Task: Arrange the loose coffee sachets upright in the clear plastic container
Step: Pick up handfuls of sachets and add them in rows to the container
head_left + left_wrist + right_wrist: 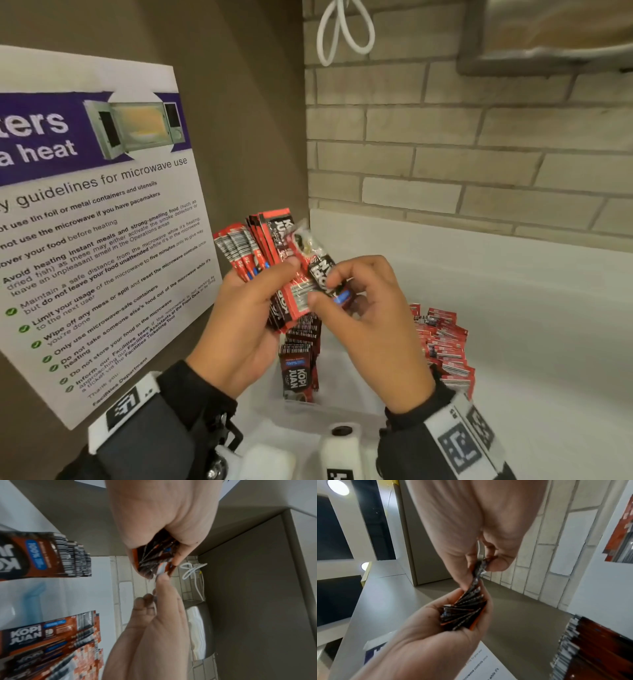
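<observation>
My left hand (284,274) grips a fanned bundle of red-and-black coffee sachets (260,243) above the clear plastic container (329,409). My right hand (323,289) pinches a single sachet (317,260) between thumb and forefinger, right against the front of the bundle. In the container, one row of sachets (298,363) stands upright at the left and another row (445,346) at the right. The left wrist view shows the bundle (154,557) edge-on in my left palm. The right wrist view shows the pinched sachet (478,568) above the bundle (464,612).
A microwave guidelines poster (102,222) hangs on the brown panel at my left. A brick wall (445,154) stands behind, with a white cable loop (342,31) hanging at the top. White countertop (531,325) spreads to the right of the container.
</observation>
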